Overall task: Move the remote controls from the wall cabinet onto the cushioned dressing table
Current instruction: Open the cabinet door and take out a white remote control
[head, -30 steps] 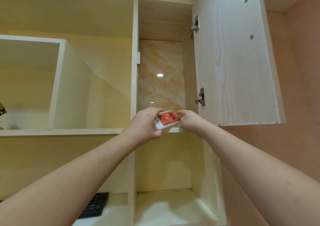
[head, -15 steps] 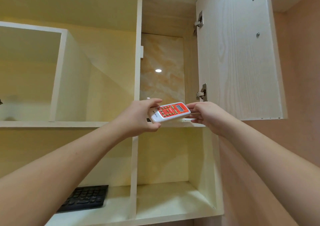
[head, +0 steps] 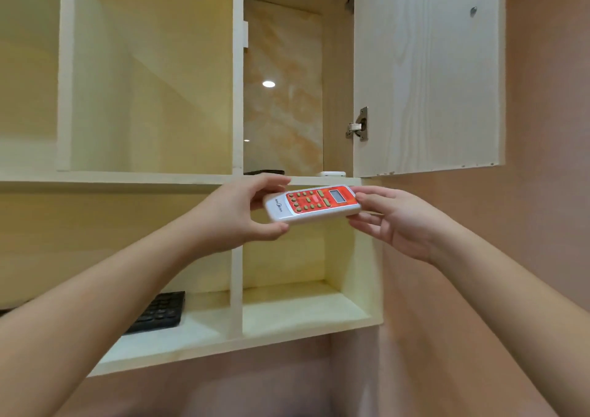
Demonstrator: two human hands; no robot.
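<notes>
**Two hands hold a red and white remote in front of the cabinet**

The remote (head: pixel 313 205) is white with a red face, tan buttons and a small grey screen. It is up in the air, just in front of and a bit below the edge of the shelf (head: pixel 127 177) in the wall cabinet (head: pixel 236 97). It lies nearly flat, with the buttons facing up and the screen end to the right.

The left hand (head: pixel 242 212) holds the left end. Its fingers are curled over the far side and the thumb is under the near side, so the hand is closed around the remote. The right hand (head: pixel 399 222) is at the right end. Its fingers are mostly stretched out and only the tips touch the remote, so this hand is a loose pinch and not a fist.

Behind the hands, two more things lie on the shelf inside the open part of the cabinet: a dark flat thing (head: pixel 264 172) and a small white thing (head: pixel 331 173). They are too hidden to tell what they are.

The cabinet door (head: pixel 427 75) is swung open to the right. Lower down on the left, a black keyboard (head: pixel 159 313) lies on the bottom shelf
</notes>
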